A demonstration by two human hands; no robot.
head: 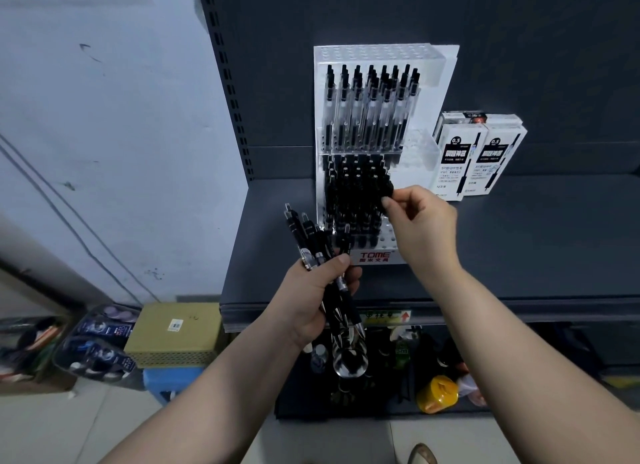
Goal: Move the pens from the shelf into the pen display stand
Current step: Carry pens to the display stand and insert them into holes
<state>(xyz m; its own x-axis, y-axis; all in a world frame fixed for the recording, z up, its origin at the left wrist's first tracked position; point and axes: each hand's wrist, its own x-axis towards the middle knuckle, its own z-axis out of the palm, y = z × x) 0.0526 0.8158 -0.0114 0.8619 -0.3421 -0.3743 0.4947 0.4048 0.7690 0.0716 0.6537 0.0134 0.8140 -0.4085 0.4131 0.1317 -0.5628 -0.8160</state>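
Your right hand pinches a pen at the right edge of the stand's lower tier, your left hand grips a bundle just near of it: tiers look mostly full, bundle left to slot.

Standing by, I see a bare-armed person: the left forearm and the right forearm both run uncovered from the wrist to the edge of view, slim and smooth, skin showing along their whole length. The left grip and the right grip are bare as well, with slender fingers and a thumbnail cut short and plain on each. Down by the floor a rounded tan toe pokes into view, perhaps the person's shoe, though too little of it shows to tell.
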